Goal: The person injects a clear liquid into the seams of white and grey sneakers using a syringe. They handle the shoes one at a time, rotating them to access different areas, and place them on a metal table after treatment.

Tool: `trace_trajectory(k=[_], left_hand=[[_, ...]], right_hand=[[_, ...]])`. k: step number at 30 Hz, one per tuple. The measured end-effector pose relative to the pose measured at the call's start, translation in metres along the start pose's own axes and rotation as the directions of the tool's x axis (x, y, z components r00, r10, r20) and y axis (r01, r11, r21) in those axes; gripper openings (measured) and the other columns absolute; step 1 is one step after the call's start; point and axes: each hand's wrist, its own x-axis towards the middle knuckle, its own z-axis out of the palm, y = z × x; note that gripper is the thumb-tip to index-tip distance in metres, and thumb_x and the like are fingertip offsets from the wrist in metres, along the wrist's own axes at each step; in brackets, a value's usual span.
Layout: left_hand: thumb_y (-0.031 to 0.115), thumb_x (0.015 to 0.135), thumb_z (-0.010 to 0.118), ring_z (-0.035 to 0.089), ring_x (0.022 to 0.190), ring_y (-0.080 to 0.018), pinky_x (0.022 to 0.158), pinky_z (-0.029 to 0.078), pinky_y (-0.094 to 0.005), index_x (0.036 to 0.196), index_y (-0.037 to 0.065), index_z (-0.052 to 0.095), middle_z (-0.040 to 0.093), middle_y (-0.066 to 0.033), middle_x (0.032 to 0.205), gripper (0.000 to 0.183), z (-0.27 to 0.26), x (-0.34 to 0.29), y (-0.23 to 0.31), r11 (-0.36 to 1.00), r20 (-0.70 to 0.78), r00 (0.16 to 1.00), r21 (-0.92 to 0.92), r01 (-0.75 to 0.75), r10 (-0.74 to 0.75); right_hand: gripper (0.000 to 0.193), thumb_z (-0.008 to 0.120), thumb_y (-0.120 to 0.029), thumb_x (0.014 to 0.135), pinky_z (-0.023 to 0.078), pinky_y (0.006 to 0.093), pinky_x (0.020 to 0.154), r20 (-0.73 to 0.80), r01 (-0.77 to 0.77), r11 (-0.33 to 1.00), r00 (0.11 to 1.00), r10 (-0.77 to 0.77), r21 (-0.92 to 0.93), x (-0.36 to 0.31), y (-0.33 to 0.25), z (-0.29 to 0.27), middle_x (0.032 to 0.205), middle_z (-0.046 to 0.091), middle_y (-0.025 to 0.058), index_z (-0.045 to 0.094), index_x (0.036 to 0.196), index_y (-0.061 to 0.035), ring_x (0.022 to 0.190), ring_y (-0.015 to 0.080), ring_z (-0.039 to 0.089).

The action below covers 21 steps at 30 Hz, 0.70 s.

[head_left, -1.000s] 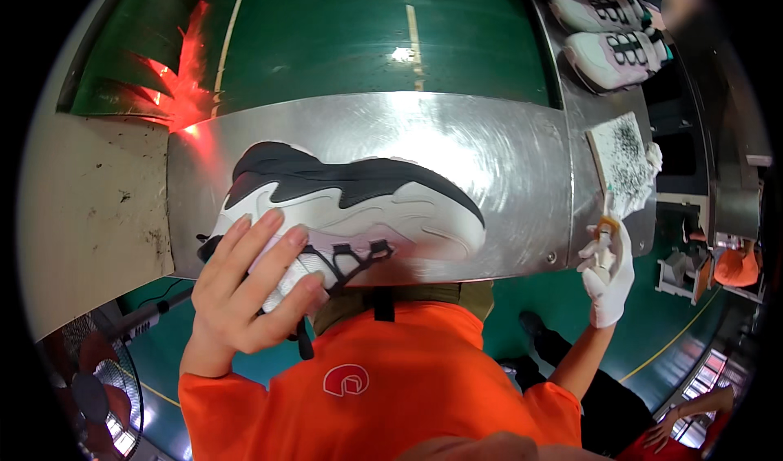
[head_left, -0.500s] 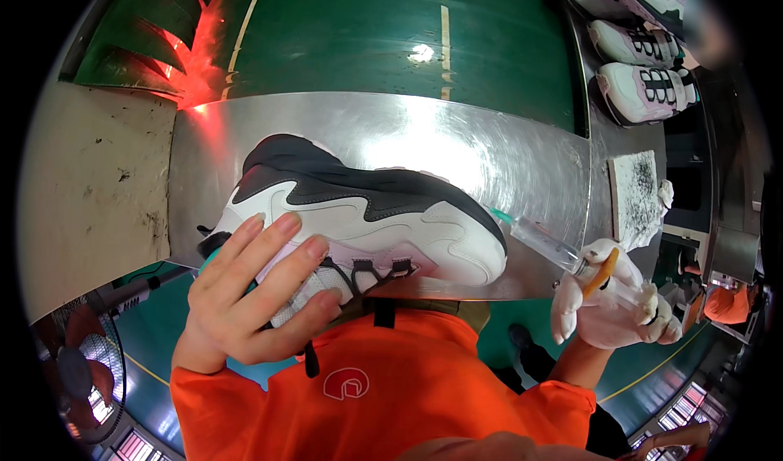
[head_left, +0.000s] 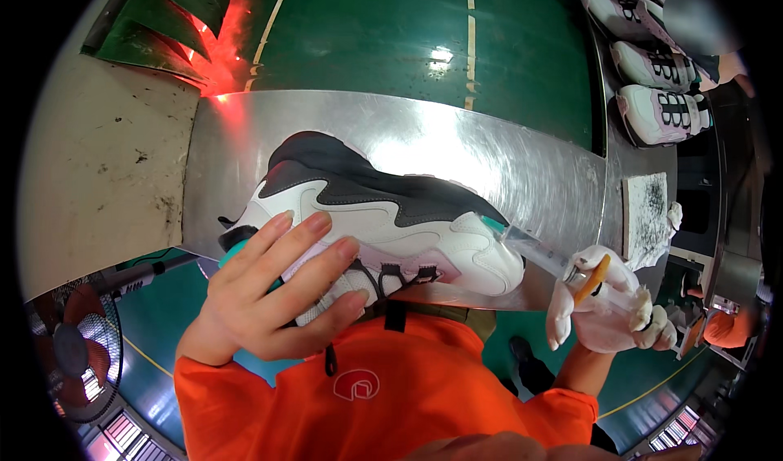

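A white, black and pale pink sneaker (head_left: 391, 216) lies tilted on the metal table, its dark sole away from me and its laces toward me. My bare left hand (head_left: 281, 290) grips it around the heel and upper, fingers spread over the white side. At the toe on the right, a clear syringe (head_left: 534, 250) with a green tip meets the seam between upper and sole. My white-gloved right hand (head_left: 608, 306) is closed around the syringe barrel. A yellow-brown piece (head_left: 593, 280) shows at its fingers; its kind is unclear.
A metal table (head_left: 538, 159) borders a green conveyor belt (head_left: 367, 37). Red light glows by green flaps (head_left: 175, 24) at the far left. Several similar sneakers (head_left: 665, 114) stand at the far right, above a black-smudged white pad (head_left: 646, 216). A fan (head_left: 73, 347) is lower left.
The syringe tip has come in from just beyond the toe and now overlaps the toe's edge. My left hand keeps its hold on the sneaker. The whole view has shifted slightly.
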Motion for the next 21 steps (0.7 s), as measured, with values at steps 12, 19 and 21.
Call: trace_trajectory(k=[12,19,21], left_hand=[[0.024,0.076,0.076,0.066,0.105,-0.0338,0.089,0.053,-0.0456,0.093,0.023,0.065,0.069,-0.0087,0.110,0.020,-0.004,-0.001,0.003,0.999,0.078,0.997,0.038,-0.020,0.017],[0.026,0.086,0.068,0.067,0.102,-0.0370,0.084,0.055,-0.0467,0.108,0.020,0.061,0.069,-0.0119,0.109,0.023,-0.002,-0.004,0.009,0.996,0.077,0.997,0.087,-0.037,0.031],[0.025,0.088,0.066,0.067,0.101,-0.0373,0.083,0.056,-0.0468,0.109,0.020,0.061,0.069,-0.0131,0.108,0.022,-0.001,-0.003,0.014,0.992,0.068,0.997,0.114,-0.050,0.042]], right_hand=[[0.084,0.067,-0.052,0.072,0.051,0.0409,0.043,-0.068,0.006,0.983,0.998,-0.018,-0.182,-0.001,-0.014,0.008,0.079,0.059,0.0320,0.047,0.118,0.0147,0.051,0.0331,0.058],[0.081,0.072,-0.045,0.073,0.052,0.0413,0.044,-0.128,-0.027,0.994,0.992,0.013,-0.110,-0.019,-0.009,-0.005,0.081,0.059,0.0338,0.046,0.120,0.0155,0.054,0.0336,0.059],[0.082,0.073,-0.046,0.073,0.052,0.0416,0.044,-0.129,0.003,0.998,0.992,-0.011,-0.063,-0.025,-0.005,-0.008,0.082,0.059,0.0344,0.046,0.120,0.0151,0.055,0.0337,0.060]])
